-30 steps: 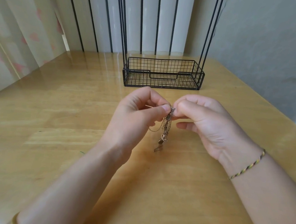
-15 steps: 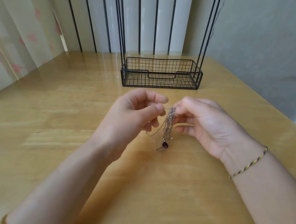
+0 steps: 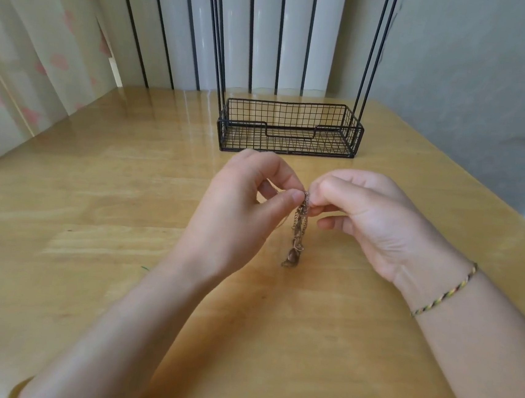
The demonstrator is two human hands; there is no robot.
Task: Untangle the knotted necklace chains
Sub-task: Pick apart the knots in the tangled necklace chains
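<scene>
A knotted bunch of thin gold-coloured necklace chains (image 3: 299,226) hangs above the wooden table (image 3: 90,246), with a small pendant at its lower end. My left hand (image 3: 241,209) pinches the top of the bunch between thumb and forefinger. My right hand (image 3: 371,215) pinches the same top end from the other side, fingertips almost touching the left thumb. A fine strand loops out to the left behind my left hand and is partly hidden by it.
A black wire basket (image 3: 290,129) on tall black rods stands at the back of the table, beyond my hands. White vertical slats and a curtain lie behind it, a wall to the right. A braided bracelet (image 3: 444,290) is on my right wrist.
Both hands stayed together at the top of the chains with small finger shifts. The hanging bunch turned a little, so the pendant now shows a different side.
</scene>
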